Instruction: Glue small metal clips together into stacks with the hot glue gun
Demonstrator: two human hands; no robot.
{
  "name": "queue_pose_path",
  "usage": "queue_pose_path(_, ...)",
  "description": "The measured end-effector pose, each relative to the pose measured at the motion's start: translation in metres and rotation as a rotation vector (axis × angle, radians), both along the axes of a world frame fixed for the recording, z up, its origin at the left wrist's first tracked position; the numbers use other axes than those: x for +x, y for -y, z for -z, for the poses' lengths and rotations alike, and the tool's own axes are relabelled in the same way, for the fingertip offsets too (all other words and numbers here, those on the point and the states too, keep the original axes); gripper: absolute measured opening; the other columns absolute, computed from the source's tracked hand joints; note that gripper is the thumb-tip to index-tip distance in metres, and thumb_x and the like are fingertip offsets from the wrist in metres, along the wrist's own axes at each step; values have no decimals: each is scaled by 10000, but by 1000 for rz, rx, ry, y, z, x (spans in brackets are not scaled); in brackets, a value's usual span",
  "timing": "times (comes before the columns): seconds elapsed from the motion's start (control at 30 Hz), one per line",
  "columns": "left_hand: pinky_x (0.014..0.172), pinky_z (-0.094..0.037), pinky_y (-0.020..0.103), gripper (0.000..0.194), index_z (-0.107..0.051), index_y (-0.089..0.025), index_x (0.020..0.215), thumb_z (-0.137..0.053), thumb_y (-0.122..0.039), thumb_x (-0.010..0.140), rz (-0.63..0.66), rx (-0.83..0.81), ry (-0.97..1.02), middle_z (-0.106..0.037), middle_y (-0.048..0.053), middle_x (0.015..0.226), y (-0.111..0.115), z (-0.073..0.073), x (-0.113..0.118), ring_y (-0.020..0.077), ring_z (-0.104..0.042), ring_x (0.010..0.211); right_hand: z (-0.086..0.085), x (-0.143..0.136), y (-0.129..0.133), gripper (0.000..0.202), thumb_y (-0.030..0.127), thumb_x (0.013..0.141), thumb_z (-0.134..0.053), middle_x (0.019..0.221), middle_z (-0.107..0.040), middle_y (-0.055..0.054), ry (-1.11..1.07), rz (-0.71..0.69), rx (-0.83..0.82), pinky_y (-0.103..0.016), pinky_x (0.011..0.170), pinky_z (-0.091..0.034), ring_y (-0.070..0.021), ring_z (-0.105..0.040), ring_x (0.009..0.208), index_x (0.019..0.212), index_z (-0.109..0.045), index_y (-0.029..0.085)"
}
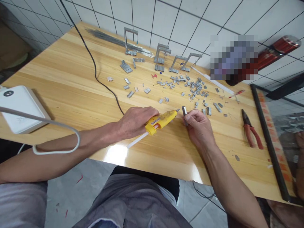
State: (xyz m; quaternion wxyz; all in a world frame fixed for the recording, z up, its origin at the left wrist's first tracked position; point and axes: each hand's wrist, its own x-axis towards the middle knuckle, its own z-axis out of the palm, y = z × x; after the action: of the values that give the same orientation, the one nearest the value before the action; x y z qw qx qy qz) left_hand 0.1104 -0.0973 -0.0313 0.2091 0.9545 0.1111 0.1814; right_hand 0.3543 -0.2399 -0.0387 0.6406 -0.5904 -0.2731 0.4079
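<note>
My left hand (140, 122) is wrapped round a yellow hot glue gun (163, 121), its nozzle pointing right. A white glue stick (137, 140) pokes out of the gun's back end. Between thumb and fingers, my right hand (198, 125) pinches a small grey metal-looking strip (184, 111), held upright. The nozzle tip is close to that strip; whether they touch I cannot tell. Beyond my hands lie many small grey pieces (197, 88) scattered over the wooden table (78, 79).
Several grey bracket-shaped frames (129, 41) stand near the tiled wall, beside a bundle of thin rods (106, 39). Red-handled pliers (250, 129) lie right. A white power bank-like box (21, 107) sits left. A black cable (91, 57) crosses the table; a black-edged panel (268, 136) borders the right.
</note>
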Motion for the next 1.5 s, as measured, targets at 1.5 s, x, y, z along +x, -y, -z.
queue_pose_path(1.5, 882, -488, 364, 341, -712, -197, 1161, -610, -420, 924, -251, -141, -195, -714, 80, 1046, -36, -42, -12, 251, -657, 991, -12, -2, 3, 415, 499, 647, -995, 753, -692, 20, -142, -177, -36, -278, 572, -439, -134, -548, 639, 904, -769, 264)
